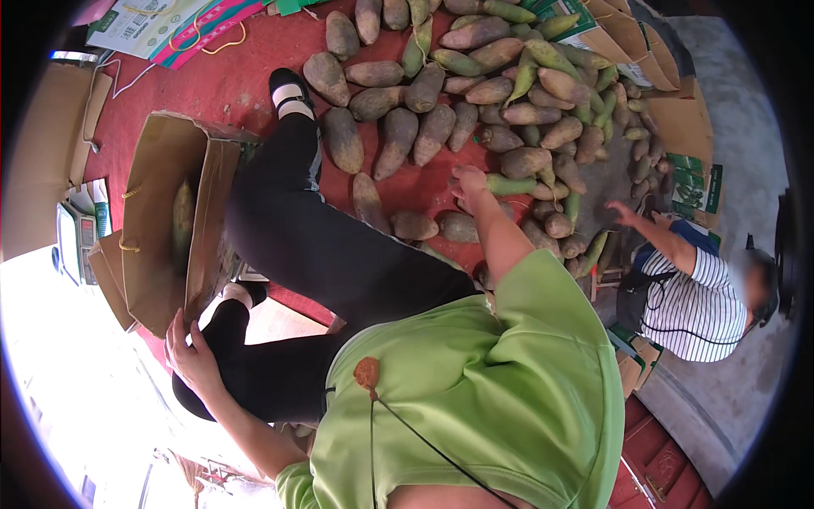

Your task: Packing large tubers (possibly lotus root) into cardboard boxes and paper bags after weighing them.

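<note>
A green radish (511,187) is seen among piled roots (526,162), laid crosswise just right of the loosely spread right hand (467,184); the left hand (192,356), farther off, is set against a cardboard carton (212,216), its grip not discernible.

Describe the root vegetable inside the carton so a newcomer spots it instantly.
On the left side of the red mat, find the open brown carton, the left hand at its near edge. Inside is a long greenish root; unlike the loose roots spread on the mat, it is boxed.
</note>
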Action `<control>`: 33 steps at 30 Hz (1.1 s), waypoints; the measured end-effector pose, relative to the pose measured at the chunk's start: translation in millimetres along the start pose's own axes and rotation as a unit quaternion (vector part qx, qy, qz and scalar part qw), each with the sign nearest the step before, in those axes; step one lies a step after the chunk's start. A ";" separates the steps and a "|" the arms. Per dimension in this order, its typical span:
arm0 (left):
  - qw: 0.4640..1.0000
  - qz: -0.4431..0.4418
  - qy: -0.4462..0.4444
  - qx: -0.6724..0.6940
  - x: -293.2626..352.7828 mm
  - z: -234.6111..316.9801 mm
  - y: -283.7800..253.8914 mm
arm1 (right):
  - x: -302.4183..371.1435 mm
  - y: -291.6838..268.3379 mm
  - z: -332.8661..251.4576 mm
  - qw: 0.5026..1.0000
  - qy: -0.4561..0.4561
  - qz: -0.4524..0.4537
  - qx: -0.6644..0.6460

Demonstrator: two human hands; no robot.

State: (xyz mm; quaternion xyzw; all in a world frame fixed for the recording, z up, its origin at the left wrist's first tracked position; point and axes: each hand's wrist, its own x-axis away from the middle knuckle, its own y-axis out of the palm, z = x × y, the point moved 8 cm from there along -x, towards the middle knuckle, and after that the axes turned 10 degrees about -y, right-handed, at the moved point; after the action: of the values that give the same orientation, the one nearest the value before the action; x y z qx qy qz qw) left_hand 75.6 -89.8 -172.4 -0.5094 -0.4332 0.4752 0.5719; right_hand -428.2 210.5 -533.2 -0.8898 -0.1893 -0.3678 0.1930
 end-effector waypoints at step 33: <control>0.998 -0.027 -0.037 -0.046 -9.7 6.0 9.1 | -35.3 -13.5 -110.7 0.799 -0.235 0.259 0.489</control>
State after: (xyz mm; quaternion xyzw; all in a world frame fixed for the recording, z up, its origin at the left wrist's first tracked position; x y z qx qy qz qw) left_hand 67.2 -98.1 -180.9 -0.5052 -0.4891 0.4575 0.5442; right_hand -522.3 161.8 -483.7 -0.7519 -0.1461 0.0579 0.6403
